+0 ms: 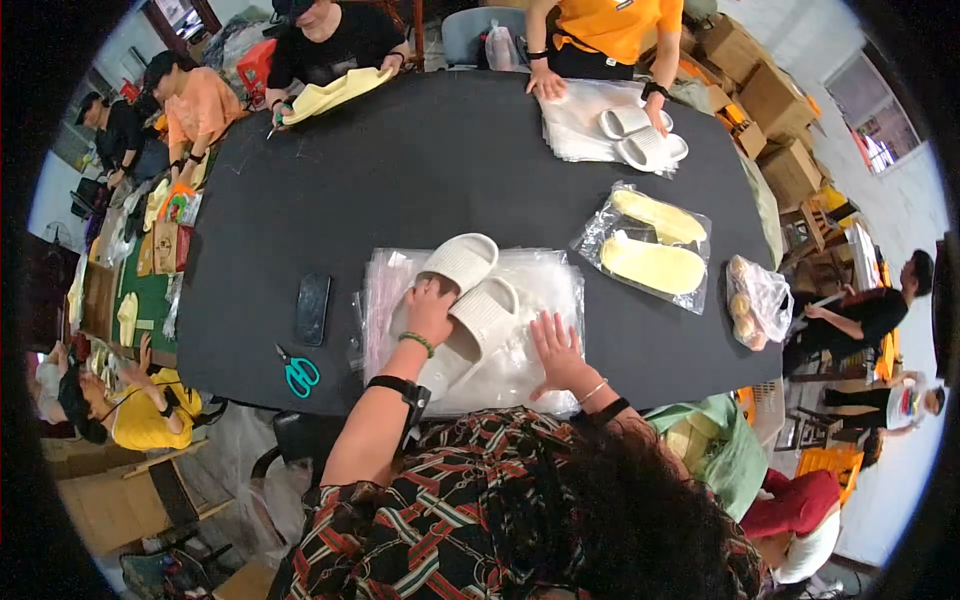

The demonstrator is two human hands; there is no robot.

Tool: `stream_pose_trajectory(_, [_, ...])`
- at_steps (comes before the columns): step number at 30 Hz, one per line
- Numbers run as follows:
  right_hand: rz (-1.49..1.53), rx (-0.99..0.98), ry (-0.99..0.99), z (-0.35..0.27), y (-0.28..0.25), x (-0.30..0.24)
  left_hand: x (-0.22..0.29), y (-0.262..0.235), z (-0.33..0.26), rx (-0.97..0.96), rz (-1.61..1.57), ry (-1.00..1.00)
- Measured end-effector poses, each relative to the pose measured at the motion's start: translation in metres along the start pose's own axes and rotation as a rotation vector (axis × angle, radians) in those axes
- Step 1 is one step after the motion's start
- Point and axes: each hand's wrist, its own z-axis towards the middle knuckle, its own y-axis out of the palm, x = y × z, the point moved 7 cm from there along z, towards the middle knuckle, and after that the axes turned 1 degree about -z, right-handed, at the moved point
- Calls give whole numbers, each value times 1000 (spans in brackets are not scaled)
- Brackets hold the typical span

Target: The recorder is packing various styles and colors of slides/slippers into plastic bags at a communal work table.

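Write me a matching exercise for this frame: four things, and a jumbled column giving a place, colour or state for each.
1. Left hand
2. Right hand
3. Scissors
4. Phone

A. Spread over clear plastic bags
B. Black and rectangular
C. At the pale slippers
D. Teal-handled

Pairs: 1-C; 2-A; 3-D; 4-B

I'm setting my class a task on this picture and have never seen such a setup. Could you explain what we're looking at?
This single rounded picture comes from a wide camera worn on the head, looking down at the wearer's bare hands. The left hand touches a pair of pale slippers; whether it grips them is unclear. The right hand is spread over a stack of clear plastic bags. Around them on the dark table are a phone, scissors and bagged yellow sole-shaped pieces.
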Motion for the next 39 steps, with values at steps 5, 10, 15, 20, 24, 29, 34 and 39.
stream_pose_trajectory(5, [29,-53,27,6,7,6,-2,-8,0,277,-1,51])
stream_pose_trajectory(10, [121,-7,-56,11,-15,10,-57,-16,-26,211,138,-74])
stream_pose_trajectory(15, [215,297,-83,46,-54,21,-49,-30,-34,383,159,36])
stream_pose_trajectory(20, [161,163,25,79,-21,64,-51,-16,-28,252,185,-72])
stream_pose_trajectory(24, [201,252,33,77,-34,52,-71,-15,-38,299,162,-188])
stream_pose_trajectory(29, [111,428,-90,18,-95,20,-65,-46,-48,378,174,-186])
stream_pose_trajectory(34, [174,67,-33,-15,-44,4,1,-110,-52,516,92,4])
stream_pose_trajectory(39, [127,12,60,-1,46,31,102,-46,-39,297,-217,304])
